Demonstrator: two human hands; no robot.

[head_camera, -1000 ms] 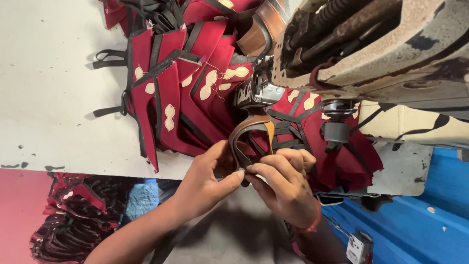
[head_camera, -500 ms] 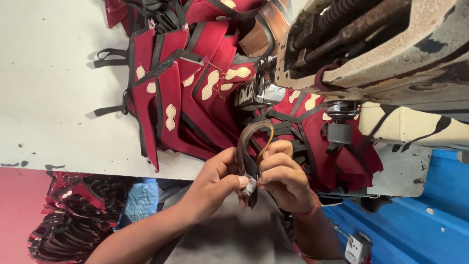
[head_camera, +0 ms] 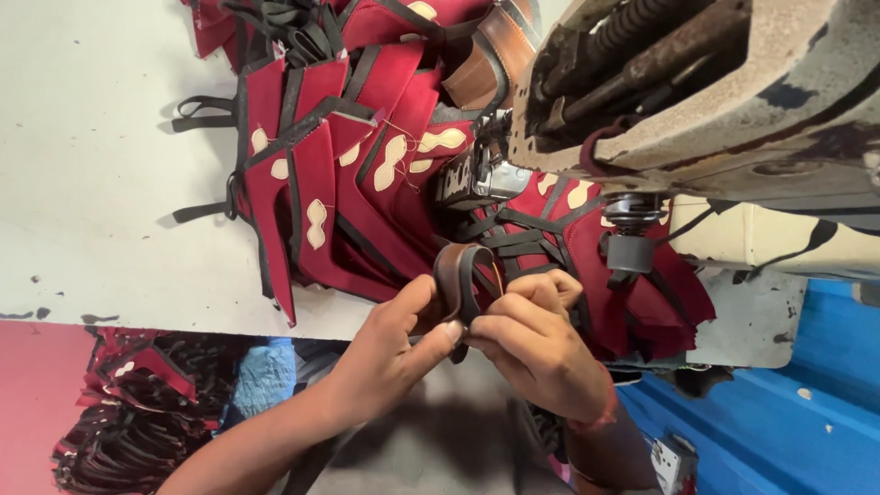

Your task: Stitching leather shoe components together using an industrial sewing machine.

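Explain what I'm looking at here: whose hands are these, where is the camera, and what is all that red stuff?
The camera sits on a person's head and looks down at their own two bare hands, so the picture appears tilted. The left hand and right hand together pinch a curved brown strap between the fingers. Behind them a white table holds a pile of red pieces edged with black strips and dotted with cream patches; they look like cut parts for sewing. At the upper right is a worn, heavy sewing machine, with a small metal part resting above the red pile. Below the table edge, at lower left, lies another heap of red and black pieces.
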